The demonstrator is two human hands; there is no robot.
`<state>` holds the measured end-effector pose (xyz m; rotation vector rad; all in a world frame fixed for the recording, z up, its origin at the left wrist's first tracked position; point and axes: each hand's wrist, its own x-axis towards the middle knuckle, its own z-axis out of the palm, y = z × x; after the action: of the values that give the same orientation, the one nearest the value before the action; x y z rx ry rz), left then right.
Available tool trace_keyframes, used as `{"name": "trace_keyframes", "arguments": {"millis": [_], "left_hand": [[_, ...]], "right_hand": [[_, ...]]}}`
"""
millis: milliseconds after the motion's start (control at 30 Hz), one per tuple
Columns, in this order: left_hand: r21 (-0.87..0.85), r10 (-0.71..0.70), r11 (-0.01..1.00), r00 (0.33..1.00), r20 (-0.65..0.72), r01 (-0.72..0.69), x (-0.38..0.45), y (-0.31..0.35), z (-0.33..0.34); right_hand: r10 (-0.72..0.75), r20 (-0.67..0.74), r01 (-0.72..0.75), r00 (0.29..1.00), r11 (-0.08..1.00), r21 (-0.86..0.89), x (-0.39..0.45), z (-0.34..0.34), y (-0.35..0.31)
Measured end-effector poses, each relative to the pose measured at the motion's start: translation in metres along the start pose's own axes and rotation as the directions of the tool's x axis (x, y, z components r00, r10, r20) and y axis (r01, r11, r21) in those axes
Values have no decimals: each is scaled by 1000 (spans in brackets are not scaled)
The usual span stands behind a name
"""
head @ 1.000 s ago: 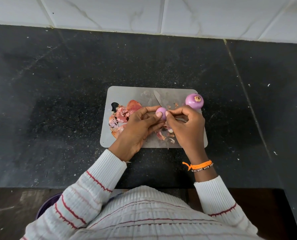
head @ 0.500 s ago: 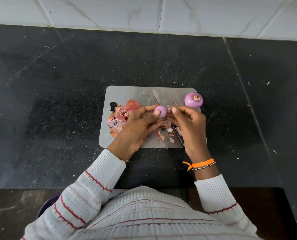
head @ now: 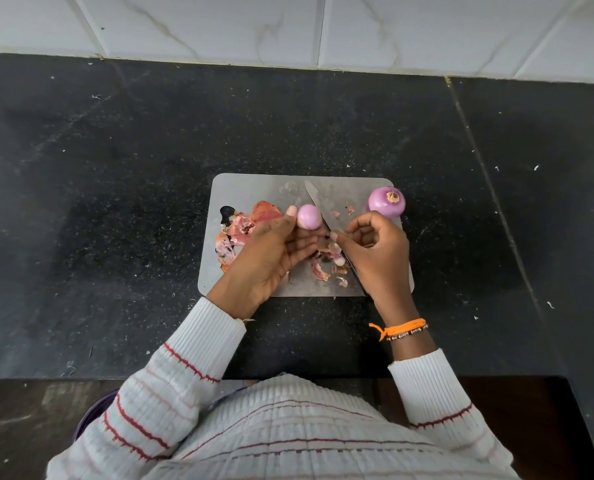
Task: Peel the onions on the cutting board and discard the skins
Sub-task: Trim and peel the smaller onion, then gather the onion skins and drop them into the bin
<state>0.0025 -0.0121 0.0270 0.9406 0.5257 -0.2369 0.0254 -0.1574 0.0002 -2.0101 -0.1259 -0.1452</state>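
On the black speckled stone counter (head: 122, 209) in front of me lies one grey rectangular cutting board (head: 254, 188), and on it I count two onions. The small peeled pink onion (head: 308, 216) is held just above the board's middle in the grip of my left hand (head: 271, 254), thumb on its left side and fingers curled beneath it. The larger peeled purple onion with a tan root end (head: 386, 201) sits alone at the board's far right corner, just beyond my right hand (head: 375, 251). That hand's grip is narrow, fingertips pinched together on a pale scrap of skin (head: 333, 237) beside the small onion. One steel knife (head: 318, 206) lies slantwise across the board; only its blade tip and a short stretch nearer me show, the handle being hidden under the right hand. One heap of reddish-orange onion skins (head: 240, 226) lies along the board's left side, partly covered by my left hand, and a looser scatter of peelings (head: 323, 268) lies between the two hands; I cannot count the single pieces. A dark hole in the board (head: 225, 212) peeks out beside the heap. One orange thread bracelet (head: 402, 328) circles my right wrist, with a beaded band against it whose markings are too small to read. At the lower left, a purple rounded rim (head: 91, 417) is mostly hidden by my sleeve, and I cannot tell what it is.
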Motion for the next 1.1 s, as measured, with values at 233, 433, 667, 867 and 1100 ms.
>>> {"name": "trace_keyframes", "arguments": {"millis": [233, 433, 667, 867, 1100], "left_hand": [[83, 21, 996, 1000, -16, -20, -2, 1, 2], [261, 58, 963, 998, 16, -60, -3, -4, 8], [295, 71, 953, 997, -2, -68, -1, -10, 12], [343, 55, 937, 998, 36, -64, -2, -20, 17], [467, 64, 880, 996, 62, -85, 1, -27, 20]], "right_hand": [[-114, 214, 110, 970, 993, 33, 0, -3, -9], [-153, 289, 124, 945, 985, 118, 1, -7, -15], [59, 151, -73, 987, 994, 85, 7, -22, 5], [160, -117, -164, 980, 986, -21, 10, -34, 36], [93, -177, -124, 980, 977, -171, 9, -30, 52]]}}
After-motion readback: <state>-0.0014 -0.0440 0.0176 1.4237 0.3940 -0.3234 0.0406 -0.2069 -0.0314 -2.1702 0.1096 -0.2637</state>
